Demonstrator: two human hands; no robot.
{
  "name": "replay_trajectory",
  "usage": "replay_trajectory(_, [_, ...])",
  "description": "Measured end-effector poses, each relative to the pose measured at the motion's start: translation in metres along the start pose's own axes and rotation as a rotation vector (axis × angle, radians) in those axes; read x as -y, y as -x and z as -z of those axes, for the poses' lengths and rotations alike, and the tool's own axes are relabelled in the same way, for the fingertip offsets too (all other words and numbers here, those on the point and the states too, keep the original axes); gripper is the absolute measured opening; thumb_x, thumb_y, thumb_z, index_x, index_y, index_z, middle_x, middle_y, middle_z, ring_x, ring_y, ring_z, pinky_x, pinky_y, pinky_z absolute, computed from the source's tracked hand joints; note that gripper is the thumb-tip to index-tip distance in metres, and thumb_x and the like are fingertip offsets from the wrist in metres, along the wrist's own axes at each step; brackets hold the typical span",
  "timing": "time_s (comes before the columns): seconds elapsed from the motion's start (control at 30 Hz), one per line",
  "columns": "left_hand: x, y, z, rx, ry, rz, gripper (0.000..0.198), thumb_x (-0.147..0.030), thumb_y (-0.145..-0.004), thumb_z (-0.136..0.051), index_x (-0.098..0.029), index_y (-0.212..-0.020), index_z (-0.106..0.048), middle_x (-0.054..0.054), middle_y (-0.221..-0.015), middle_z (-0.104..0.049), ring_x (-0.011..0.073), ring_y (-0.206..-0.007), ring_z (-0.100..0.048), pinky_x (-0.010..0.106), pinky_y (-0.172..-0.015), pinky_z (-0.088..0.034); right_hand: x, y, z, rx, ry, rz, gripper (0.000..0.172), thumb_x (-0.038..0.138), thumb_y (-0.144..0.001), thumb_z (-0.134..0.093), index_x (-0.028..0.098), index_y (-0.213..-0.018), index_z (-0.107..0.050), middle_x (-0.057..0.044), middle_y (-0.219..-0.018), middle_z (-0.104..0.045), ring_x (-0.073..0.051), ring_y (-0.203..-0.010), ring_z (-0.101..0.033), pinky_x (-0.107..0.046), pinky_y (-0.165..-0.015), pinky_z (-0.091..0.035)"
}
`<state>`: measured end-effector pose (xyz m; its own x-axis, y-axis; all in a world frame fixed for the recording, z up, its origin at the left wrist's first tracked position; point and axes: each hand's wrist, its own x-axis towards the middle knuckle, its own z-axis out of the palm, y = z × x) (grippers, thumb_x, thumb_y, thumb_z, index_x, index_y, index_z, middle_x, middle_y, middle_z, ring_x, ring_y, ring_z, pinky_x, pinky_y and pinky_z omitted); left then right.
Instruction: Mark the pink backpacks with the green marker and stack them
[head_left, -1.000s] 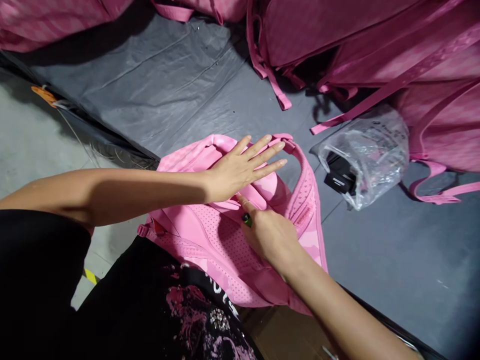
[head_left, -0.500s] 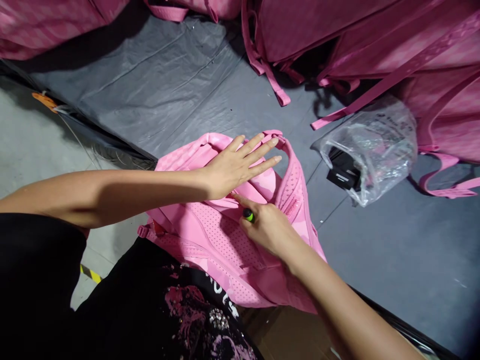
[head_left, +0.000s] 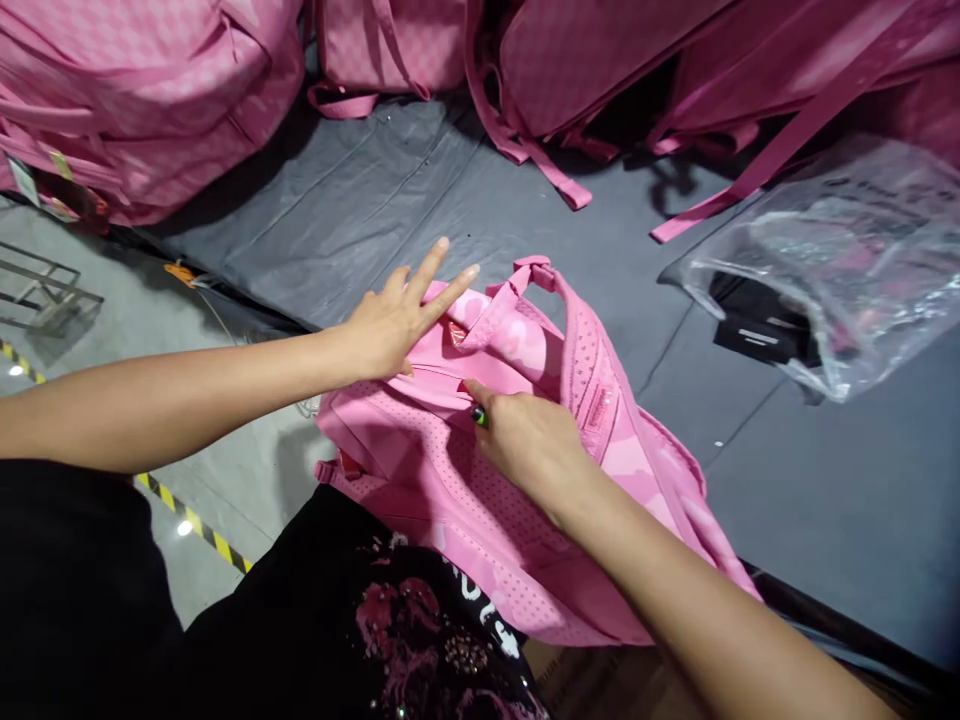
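Observation:
A pink backpack [head_left: 480, 490] lies in front of me at the table edge, its dotted back padding and straps facing up. My left hand [head_left: 394, 320] is spread on its upper left part, fingers apart, holding nothing. My right hand [head_left: 529, 445] is closed around a small tool with a black and green end [head_left: 479, 414]; the rest of the tool is hidden in the fist. The right index fingertip touches the pink fabric near a seam. A loop strap [head_left: 536, 268] stands up at the backpack's top.
Several pink backpacks [head_left: 172, 100] line the back of the table, some straps hanging forward. A clear plastic bag [head_left: 862, 290] with black items [head_left: 757, 325] lies right on the dark-covered table [head_left: 817, 500]. Yellow-black tape [head_left: 195, 520] marks the floor at left.
My left hand has slid left, off the backpack's upper middle, uncovering the strap and folds there. My right hand stays near the same seam, still closed on the tool. The view has shifted.

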<state>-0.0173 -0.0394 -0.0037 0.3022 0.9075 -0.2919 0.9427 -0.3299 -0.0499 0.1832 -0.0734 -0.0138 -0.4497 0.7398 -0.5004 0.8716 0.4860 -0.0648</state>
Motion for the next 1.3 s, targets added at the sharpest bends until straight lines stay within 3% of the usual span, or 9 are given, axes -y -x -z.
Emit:
replay_trajectory(0.13, [-0.006, -0.007, -0.001, 0.007, -0.005, 0.010, 0.139, -0.024, -0.070, -0.085, -0.036, -0.154, 0.024, 0.017, -0.166, 0.020, 0.0423, -0.136, -0.036, 0.050, -0.093, -0.056, 0.001, -0.001, 0.001, -0.023, -0.021, 0.007, 0.051, 0.018, -0.092, -0.048, 0.020, -0.142, -0.054, -0.015, -0.097, -0.076, -0.030, -0.091, -0.074, -0.032, -0.066, -0.052])
replay_trajectory(0.3, [-0.001, -0.009, 0.004, 0.072, -0.062, -0.025, 0.130, -0.018, -0.072, -0.078, -0.029, -0.158, 0.019, 0.023, -0.166, 0.002, 0.0424, -0.132, -0.043, 0.047, -0.095, -0.053, 0.003, 0.000, 0.000, -0.029, -0.035, -0.004, 0.047, 0.017, -0.092, -0.049, 0.020, -0.138, -0.057, -0.015, -0.096, -0.076, -0.030, -0.091, -0.074, -0.031, -0.065, -0.050])
replay_trajectory(0.5, [0.012, -0.010, 0.000, 0.071, -0.002, -0.101, 0.123, -0.014, -0.076, -0.070, -0.030, -0.156, 0.023, 0.024, -0.166, 0.002, 0.0405, -0.135, -0.044, 0.042, -0.099, -0.047, 0.004, 0.000, -0.001, -0.030, -0.036, 0.002, 0.049, 0.014, -0.092, -0.045, 0.019, -0.139, -0.055, -0.015, -0.096, -0.076, -0.030, -0.088, -0.074, -0.032, -0.063, -0.050])
replay_trajectory(0.8, [0.036, -0.017, -0.006, 0.070, 0.138, -0.273, 0.119, -0.012, -0.076, -0.068, -0.029, -0.157, 0.018, 0.023, -0.166, 0.002, 0.0395, -0.150, -0.023, 0.043, -0.111, -0.039, 0.007, 0.004, 0.001, -0.031, -0.077, 0.001, 0.047, 0.014, -0.095, -0.038, 0.014, -0.140, -0.051, -0.016, -0.094, -0.075, -0.027, -0.093, -0.073, -0.030, -0.067, -0.048])
replay_trajectory(1.0, [0.034, -0.017, -0.002, 0.081, 0.153, -0.261, 0.115, -0.011, -0.076, -0.066, -0.027, -0.158, 0.014, 0.023, -0.166, 0.001, 0.0415, -0.151, -0.021, 0.045, -0.112, -0.039, 0.011, -0.004, -0.004, -0.016, -0.132, -0.010, 0.041, 0.016, -0.096, -0.040, 0.011, -0.134, -0.055, -0.016, -0.097, -0.074, -0.028, -0.090, -0.073, -0.031, -0.064, -0.048])
replay_trajectory(1.1, [0.030, -0.010, -0.001, 0.040, 0.163, -0.238, 0.114, -0.013, -0.077, -0.067, -0.027, -0.159, 0.010, 0.020, -0.166, -0.001, 0.0407, -0.150, -0.024, 0.046, -0.112, -0.041, 0.009, 0.004, 0.003, -0.045, -0.268, -0.001, 0.037, 0.017, -0.093, -0.044, 0.011, -0.127, -0.059, -0.015, -0.097, -0.074, -0.028, -0.090, -0.072, -0.031, -0.067, -0.049])
replay_trajectory(1.2, [0.031, -0.004, -0.006, -0.034, 0.154, -0.191, 0.112, -0.019, -0.079, -0.068, -0.030, -0.160, 0.007, 0.018, -0.167, -0.002, 0.0420, -0.148, -0.030, 0.048, -0.110, -0.044, -0.006, 0.029, 0.024, -0.022, -0.673, 0.235, 0.041, 0.023, -0.093, -0.051, 0.016, -0.132, -0.059, -0.007, -0.092, -0.075, -0.020, -0.079, -0.070, -0.026, -0.065, -0.049])
replay_trajectory(1.27, [0.034, -0.004, -0.014, -0.084, 0.139, -0.186, 0.111, -0.023, -0.081, -0.069, -0.032, -0.160, 0.007, 0.016, -0.168, -0.003, 0.0432, -0.146, -0.034, 0.051, -0.109, -0.045, -0.030, 0.049, 0.037, -0.119, -0.917, 0.348, 0.047, 0.030, -0.098, -0.048, 0.022, -0.144, -0.050, -0.003, -0.093, -0.074, -0.015, -0.077, -0.068, -0.024, -0.068, -0.051])
replay_trajectory(1.3, [0.035, -0.005, -0.018, -0.103, 0.136, -0.185, 0.110, -0.025, -0.081, -0.069, -0.032, -0.160, 0.007, 0.016, -0.168, -0.004, 0.0432, -0.145, -0.035, 0.052, -0.109, -0.046, -0.047, 0.057, 0.041, -0.227, -0.947, 0.300, 0.047, 0.032, -0.101, -0.042, 0.023, -0.147, -0.046, -0.003, -0.097, -0.074, -0.014, -0.079, -0.068, -0.025, -0.072, -0.052])
